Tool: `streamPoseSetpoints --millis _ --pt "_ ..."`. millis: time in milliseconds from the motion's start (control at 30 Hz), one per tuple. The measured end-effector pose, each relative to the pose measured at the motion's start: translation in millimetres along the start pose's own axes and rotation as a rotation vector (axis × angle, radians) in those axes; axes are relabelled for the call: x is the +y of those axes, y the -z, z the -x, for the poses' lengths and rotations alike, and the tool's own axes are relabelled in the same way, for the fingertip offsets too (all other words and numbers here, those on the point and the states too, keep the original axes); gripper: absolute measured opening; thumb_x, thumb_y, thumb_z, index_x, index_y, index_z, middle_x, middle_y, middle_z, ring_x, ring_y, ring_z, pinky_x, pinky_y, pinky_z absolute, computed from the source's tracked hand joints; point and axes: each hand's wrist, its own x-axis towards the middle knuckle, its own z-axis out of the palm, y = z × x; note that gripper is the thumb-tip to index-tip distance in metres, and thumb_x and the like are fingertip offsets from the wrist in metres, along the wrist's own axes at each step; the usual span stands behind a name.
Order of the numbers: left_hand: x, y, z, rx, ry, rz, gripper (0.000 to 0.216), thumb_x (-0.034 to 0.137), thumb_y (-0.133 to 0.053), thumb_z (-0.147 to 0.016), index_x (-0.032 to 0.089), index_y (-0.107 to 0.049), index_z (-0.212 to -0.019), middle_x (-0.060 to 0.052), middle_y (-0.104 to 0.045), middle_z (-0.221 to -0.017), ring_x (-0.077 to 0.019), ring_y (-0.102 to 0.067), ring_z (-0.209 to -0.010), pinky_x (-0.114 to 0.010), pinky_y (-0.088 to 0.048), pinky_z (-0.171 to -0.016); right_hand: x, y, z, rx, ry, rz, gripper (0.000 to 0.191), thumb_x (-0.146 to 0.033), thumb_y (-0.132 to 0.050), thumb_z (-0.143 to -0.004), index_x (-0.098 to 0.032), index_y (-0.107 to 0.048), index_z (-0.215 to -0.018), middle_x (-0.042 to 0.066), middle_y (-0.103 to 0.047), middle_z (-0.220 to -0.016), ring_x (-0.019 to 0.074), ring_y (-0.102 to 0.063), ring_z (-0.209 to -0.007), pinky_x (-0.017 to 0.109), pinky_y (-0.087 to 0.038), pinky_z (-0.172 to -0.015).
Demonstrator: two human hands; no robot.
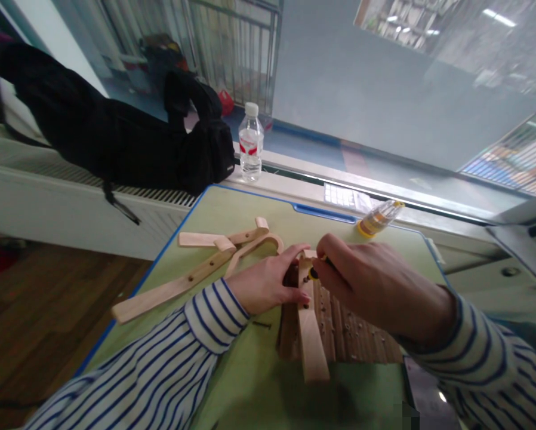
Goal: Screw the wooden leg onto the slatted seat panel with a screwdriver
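Observation:
My right hand point(362, 283) is closed round a small screwdriver point(313, 273) with a yellow and black handle; most of it is hidden in the fist. Its tip points at a pale wooden bar point(313, 346) with dark holes along it. My left hand point(270, 280) grips that bar near its far end, thumb on the near side and fingers on the other. Beneath the bar lies a brown ridged block point(353, 334) dotted with small marks. Left of the block, a loose dark screw point(262, 325) rests on the tabletop.
Several wooden pieces point(173, 289), some joined, lie at the left of the green table point(245, 370). A clear bottle with yellow ends point(379, 218) tilts at the back edge. On the sill stand a water bottle point(250, 143) and a black bag point(129, 140).

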Motion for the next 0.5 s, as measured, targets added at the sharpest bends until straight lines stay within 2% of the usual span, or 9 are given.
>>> streamPoseSetpoints --millis 200,367,500 --pt "-1.0 -2.2 -0.5 0.030 -0.055 -0.009 0.072 0.039 -0.071 -0.071 0.025 -0.036 -0.133 -0.004 -0.066 -0.105 -0.0242 -0.061 -0.099 -0.035 -0.045 -0.087 0.4 11.3 -1.1 -0.091 0.126 -0.069 0.012 -0.029 -0.036 -0.090 -0.019 -0.041 -0.086 0.001 -0.055 -0.076 0.0101 -0.042 -0.061 0.027 -0.022 -0.052" --pt "-0.3 -2.2 -0.3 0.051 -0.009 -0.054 0.068 0.041 -0.072 -0.069 0.024 -0.042 -0.128 -0.003 -0.066 -0.102 -0.0251 -0.062 -0.093 -0.035 -0.046 -0.083 4.2 14.9 -5.4 -0.158 0.229 -0.109 0.014 -0.026 -0.037 -0.090 -0.017 -0.046 -0.095 0.004 -0.058 -0.083 0.0106 -0.047 -0.064 0.027 -0.025 -0.054" --pt "1.6 -1.1 0.2 0.038 -0.006 -0.040 0.067 0.041 -0.071 -0.069 0.024 -0.041 -0.127 -0.003 -0.066 -0.101 -0.0252 -0.062 -0.095 -0.035 -0.047 -0.083 6.7 10.5 -6.3 -0.134 0.238 -0.123 0.010 -0.025 -0.038 -0.090 -0.018 -0.045 -0.089 0.003 -0.057 -0.080 0.0095 -0.044 -0.061 0.027 -0.025 -0.054"
